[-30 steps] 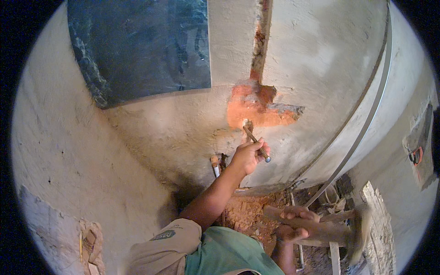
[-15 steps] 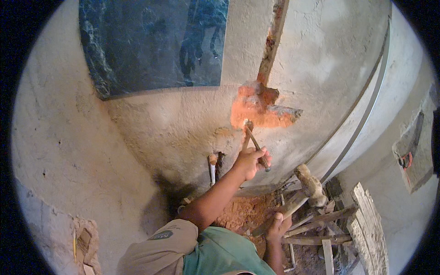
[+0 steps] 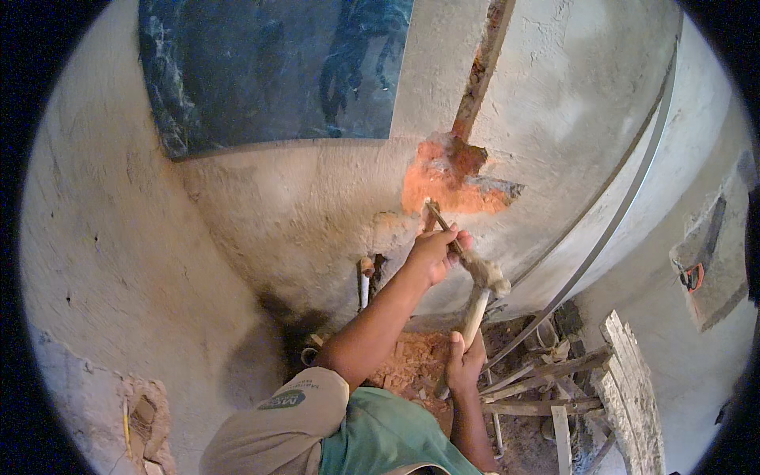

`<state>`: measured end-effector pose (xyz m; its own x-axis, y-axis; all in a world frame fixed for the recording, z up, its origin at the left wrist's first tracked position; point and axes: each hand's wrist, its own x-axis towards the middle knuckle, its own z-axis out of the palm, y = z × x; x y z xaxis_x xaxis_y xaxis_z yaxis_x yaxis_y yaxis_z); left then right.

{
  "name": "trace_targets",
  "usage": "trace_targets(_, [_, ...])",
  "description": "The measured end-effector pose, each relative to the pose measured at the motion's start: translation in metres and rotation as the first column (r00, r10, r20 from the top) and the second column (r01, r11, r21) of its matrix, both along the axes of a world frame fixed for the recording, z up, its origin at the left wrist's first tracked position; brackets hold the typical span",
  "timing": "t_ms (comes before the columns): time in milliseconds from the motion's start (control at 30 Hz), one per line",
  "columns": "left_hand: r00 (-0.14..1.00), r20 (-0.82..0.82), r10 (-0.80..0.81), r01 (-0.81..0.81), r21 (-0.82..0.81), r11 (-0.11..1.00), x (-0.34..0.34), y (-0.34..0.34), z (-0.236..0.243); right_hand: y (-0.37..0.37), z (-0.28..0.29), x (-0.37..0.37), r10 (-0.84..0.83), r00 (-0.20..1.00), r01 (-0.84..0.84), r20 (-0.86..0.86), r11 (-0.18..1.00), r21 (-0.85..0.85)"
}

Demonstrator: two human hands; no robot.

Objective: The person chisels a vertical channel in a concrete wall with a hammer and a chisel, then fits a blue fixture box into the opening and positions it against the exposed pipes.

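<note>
Plastered wall [image 3: 261, 237] is showing an exposed brick patch [image 3: 447, 178] below its chase | left hand [image 3: 434, 255] is clamping chisel [image 3: 440, 224] against the patch's lower edge | right hand [image 3: 463, 366] is gripping hammer [image 3: 480, 289], head now risen from rubble level to the chisel butt: strike landing.

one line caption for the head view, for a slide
Left hand holds a chisel to the broken wall patch; right hand brings the hammer onto it.

The chisel [image 3: 440, 222] sits in the left grip [image 3: 434, 253], below the wall's broken patch [image 3: 451, 178]; the hammer [image 3: 475, 297] rises from the right grip [image 3: 463, 366] beneath it.
</note>
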<state>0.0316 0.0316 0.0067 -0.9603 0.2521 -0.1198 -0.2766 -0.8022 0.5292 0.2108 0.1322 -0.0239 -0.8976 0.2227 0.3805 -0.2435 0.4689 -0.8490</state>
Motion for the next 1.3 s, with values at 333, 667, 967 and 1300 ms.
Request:
trace_targets(333, [0.999,-0.032,-0.025,0.026,0.036,0.999,0.004,-0.009,0.002,0.003,0.002,0.007,0.081,0.791,-0.316,-0.606,0.902,-0.293])
trace_targets(667, [0.988,-0.07,-0.137,0.115,-0.262,0.958,0.037,-0.033,-0.017,-0.001,-0.041,0.042,0.017,0.999,-0.019,-0.032,0.998,-0.064])
trace_targets(967, [0.977,-0.138,-0.162,0.112,-0.316,0.942,0.031,-0.041,-0.005,-0.006,-0.05,0.051,0.083,0.926,-0.098,-0.369,0.995,-0.022])
trace_targets(1300, [0.987,-0.111,-0.116,0.08,-0.287,0.955,0.012,-0.043,-0.005,-0.016,-0.043,0.015,-0.007,0.963,-0.003,-0.268,0.999,-0.036])
